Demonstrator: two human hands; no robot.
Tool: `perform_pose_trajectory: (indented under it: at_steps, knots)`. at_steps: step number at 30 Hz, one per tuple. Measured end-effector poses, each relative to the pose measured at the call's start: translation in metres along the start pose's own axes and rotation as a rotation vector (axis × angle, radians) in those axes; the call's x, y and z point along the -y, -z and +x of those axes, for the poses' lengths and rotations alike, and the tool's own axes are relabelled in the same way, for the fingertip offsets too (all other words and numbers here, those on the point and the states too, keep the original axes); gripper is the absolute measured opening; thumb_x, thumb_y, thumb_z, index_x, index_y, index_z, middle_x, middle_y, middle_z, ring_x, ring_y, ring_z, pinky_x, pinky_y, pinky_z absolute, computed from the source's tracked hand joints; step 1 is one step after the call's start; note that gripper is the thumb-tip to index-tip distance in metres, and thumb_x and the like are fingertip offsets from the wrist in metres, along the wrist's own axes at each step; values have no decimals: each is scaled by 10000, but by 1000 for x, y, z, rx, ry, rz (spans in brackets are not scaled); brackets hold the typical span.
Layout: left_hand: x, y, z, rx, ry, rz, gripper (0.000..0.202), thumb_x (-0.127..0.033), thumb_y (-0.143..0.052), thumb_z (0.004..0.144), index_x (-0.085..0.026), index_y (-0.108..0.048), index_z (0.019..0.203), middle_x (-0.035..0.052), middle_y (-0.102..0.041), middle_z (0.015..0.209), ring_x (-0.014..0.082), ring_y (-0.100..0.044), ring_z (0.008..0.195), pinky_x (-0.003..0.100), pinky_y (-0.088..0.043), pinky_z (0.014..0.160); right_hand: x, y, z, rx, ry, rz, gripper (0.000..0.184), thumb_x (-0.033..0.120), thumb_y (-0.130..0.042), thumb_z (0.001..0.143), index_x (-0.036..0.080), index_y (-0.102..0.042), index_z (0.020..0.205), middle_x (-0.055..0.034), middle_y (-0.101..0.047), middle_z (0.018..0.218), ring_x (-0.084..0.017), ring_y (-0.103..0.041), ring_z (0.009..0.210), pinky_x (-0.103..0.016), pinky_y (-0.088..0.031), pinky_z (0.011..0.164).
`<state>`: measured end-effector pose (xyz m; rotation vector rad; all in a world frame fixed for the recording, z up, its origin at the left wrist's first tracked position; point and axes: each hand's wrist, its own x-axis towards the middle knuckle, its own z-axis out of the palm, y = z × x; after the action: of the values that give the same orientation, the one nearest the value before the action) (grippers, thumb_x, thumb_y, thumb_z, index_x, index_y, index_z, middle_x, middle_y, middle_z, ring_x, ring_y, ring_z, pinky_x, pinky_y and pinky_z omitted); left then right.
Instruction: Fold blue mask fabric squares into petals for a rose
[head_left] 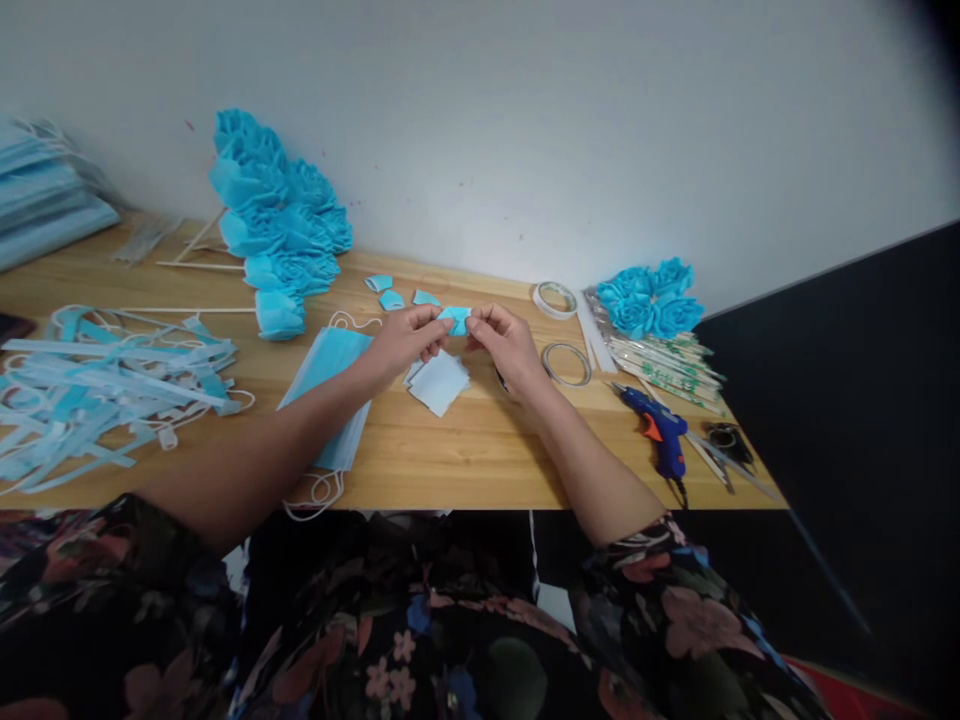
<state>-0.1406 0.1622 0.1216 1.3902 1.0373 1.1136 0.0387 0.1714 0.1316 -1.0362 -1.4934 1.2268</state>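
A small folded piece of blue mask fabric (455,318) is pinched at both ends, above the middle of the wooden table. My left hand (411,334) closes on its left end, and my right hand (504,340) closes on its right end. Just below it lies a small stack of pale fabric squares (439,384). Several folded blue petals (391,300) rest on the table behind my left hand. Under my left forearm is a blue face mask (330,368) with white ear loops, partly covered by the arm.
Blue fabric flowers on sticks (277,200) stand at the back left; more blue flowers (649,298) lie at right. Cut mask strips (120,385) are heaped at left. Tape rolls (555,300), a blue glue gun (660,425) and wrapped sticks (671,365) occupy the right side.
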Motion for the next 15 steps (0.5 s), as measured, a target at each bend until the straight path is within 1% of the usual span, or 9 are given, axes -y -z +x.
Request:
perform_pose_trajectory:
  at_steps: [3,6,10,13,15]
  knots:
    - [-3,0,-1,-1,-2,8,220,-268,-618,876,-177,-601,676,-10,-590,592,84,-508,511,211,-402,494,0,0,0,-19,15,30,286,472,-746,761,221,-610,784,38,-570,747,-115,-524,675,-285,-494,695]
    - [-3,-1,-1,-23,-6,37,230,-250,-617,862,-180,-593,644,-16,-569,568,82,-479,493,215,-372,479,0,-1,1,-20,12,35,308,496,-749,757,228,-599,779,39,-563,742,-120,-521,687,-283,-499,701]
    - [-1,-1,1,-36,-3,54,221,-215,-614,849,-178,-578,634,-16,-574,574,77,-466,482,222,-369,487,-1,-2,0,-1,24,22,352,534,-764,751,224,-600,790,38,-572,750,-119,-527,688,-284,-501,706]
    - [-1,-1,1,-26,1,47,160,-160,-614,820,-177,-571,666,-26,-573,575,73,-466,480,219,-371,493,-2,-1,0,8,52,19,367,550,-758,767,223,-593,796,37,-568,757,-116,-534,682,-285,-498,711]
    - [-1,-1,1,-20,-2,7,79,-128,-620,792,-180,-584,746,-36,-583,592,76,-481,490,216,-383,504,-2,0,0,-7,66,15,371,561,-751,778,227,-592,801,37,-565,752,-117,-531,678,-282,-495,706]
